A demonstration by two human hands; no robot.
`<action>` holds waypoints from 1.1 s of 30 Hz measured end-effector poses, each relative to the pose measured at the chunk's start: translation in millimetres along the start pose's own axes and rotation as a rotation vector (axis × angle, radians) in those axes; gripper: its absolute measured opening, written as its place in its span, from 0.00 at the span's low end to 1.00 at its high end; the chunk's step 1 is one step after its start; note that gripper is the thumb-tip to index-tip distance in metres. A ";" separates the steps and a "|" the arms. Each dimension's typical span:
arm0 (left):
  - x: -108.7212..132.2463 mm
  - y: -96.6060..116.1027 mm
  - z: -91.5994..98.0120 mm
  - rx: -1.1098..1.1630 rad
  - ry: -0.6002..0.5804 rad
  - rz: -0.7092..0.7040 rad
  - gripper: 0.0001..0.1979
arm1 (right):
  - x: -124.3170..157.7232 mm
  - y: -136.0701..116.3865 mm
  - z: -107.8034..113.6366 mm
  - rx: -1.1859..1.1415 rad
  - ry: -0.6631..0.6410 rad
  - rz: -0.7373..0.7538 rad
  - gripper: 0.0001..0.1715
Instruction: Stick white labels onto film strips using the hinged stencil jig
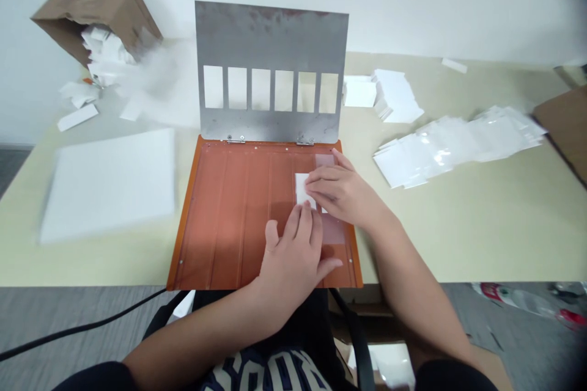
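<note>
A small white card [301,187] lies on the orange board [215,208], right of its middle. My right hand [346,194] reaches in from the right, fingertips bunched together on the card's right side; its thumb is mostly hidden. From below, my left hand [293,250] touches the card's lower edge with its middle fingertips, thumb and little finger spread wide. Beneath my right hand, a clear film strip [333,232] and part of another white piece show along the board's right side. Hinged at the board's back, a metal plate [273,43] with a row of rectangular windows stands upright.
White card stacks [397,95] sit behind right, near a fanned row of clear sleeves [458,140]. At left are a white sheet or slab [110,183] and a tipped cardboard box [101,3] spilling white pieces. A black cable [87,325] runs below the table's front edge.
</note>
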State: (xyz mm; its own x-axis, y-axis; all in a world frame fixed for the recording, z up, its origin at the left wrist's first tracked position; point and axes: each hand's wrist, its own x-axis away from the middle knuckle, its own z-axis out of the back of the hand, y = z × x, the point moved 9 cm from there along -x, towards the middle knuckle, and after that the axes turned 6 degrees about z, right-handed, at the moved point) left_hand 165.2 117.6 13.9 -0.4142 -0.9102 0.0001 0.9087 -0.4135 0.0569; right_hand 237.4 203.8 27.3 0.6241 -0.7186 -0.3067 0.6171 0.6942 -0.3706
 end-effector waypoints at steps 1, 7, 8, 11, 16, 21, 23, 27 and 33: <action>-0.2 0.0 0.4 0.001 0.004 -0.001 0.35 | -0.1 -0.7 0.1 0.006 -0.004 0.003 0.16; -1.4 0.1 2.0 0.001 0.023 -0.001 0.35 | 0.5 -2.7 0.9 0.007 -0.001 0.017 0.16; -1.4 0.1 1.6 0.000 0.018 -0.002 0.35 | 0.6 -2.5 0.6 0.005 -0.005 0.014 0.16; -1.0 -0.1 0.3 0.001 0.000 -0.002 0.35 | 0.4 -2.9 1.0 -0.001 -0.008 0.012 0.16; -0.4 -0.1 0.6 -0.002 0.000 -0.007 0.36 | 0.2 -2.7 2.9 -0.021 -0.011 -0.002 0.17; -2.5 -1.1 1.2 0.021 -0.002 -0.019 0.36 | 2.0 -0.8 4.5 -0.033 0.007 -0.011 0.16; -3.8 -1.5 1.6 0.037 -0.008 -0.028 0.37 | 2.5 -1.9 6.0 -0.034 0.034 0.006 0.14; -5.5 -3.4 2.3 0.049 -0.013 -0.021 0.35 | 3.0 -4.1 7.8 -0.029 0.070 0.031 0.13; -4.7 -3.4 3.9 0.068 0.014 -0.019 0.33 | 4.2 -3.1 7.8 -0.012 0.067 0.020 0.12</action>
State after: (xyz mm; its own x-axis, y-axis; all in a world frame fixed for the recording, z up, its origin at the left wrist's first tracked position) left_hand 163.9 123.3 17.6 -0.4305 -0.9025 -0.0156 0.8947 -0.4290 0.1245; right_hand 241.9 198.9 34.0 0.6026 -0.7060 -0.3720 0.5986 0.7082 -0.3743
